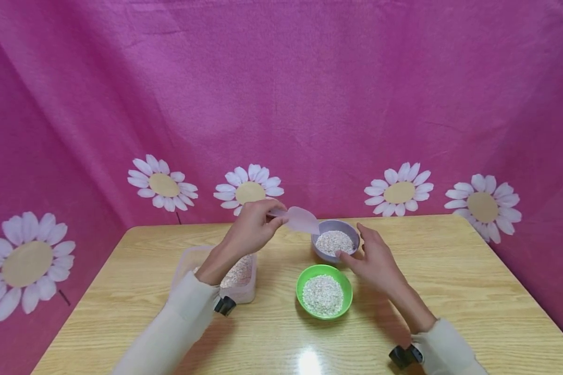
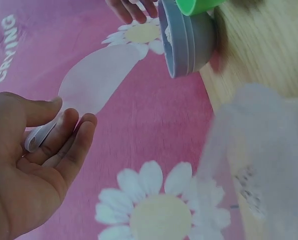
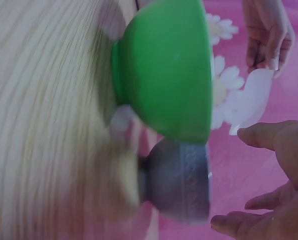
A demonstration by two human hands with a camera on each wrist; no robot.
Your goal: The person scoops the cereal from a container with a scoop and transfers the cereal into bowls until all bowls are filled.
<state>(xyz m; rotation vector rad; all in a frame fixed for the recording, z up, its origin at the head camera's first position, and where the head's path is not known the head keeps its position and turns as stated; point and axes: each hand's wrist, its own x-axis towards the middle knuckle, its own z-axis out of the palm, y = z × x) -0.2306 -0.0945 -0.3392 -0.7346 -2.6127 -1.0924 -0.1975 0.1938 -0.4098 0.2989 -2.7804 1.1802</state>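
My left hand (image 1: 251, 229) pinches a translucent white scoop (image 1: 301, 220) by its handle. The scoop's blade (image 2: 99, 77) slants down, its tip over the left rim of a grey-purple bowl (image 1: 316, 247). Pale oat-like flakes (image 1: 334, 242) lie in that bowl. On its right side is my right hand (image 1: 375, 260), with thumb and fingers spread around the rim. In the right wrist view those fingertips (image 3: 224, 224) are right at the bowl's edge and are not curled. Nearer to me stands a green bowl (image 1: 323, 315), also holding pale flakes (image 1: 323, 295).
A translucent plastic box (image 1: 246, 296) with more flakes stands on the left, partly hidden under my left forearm. Everything rests on a light wooden table (image 1: 272, 333). Behind it hangs a pink cloth (image 1: 281, 114) with printed daisies, close to the table's back edge.
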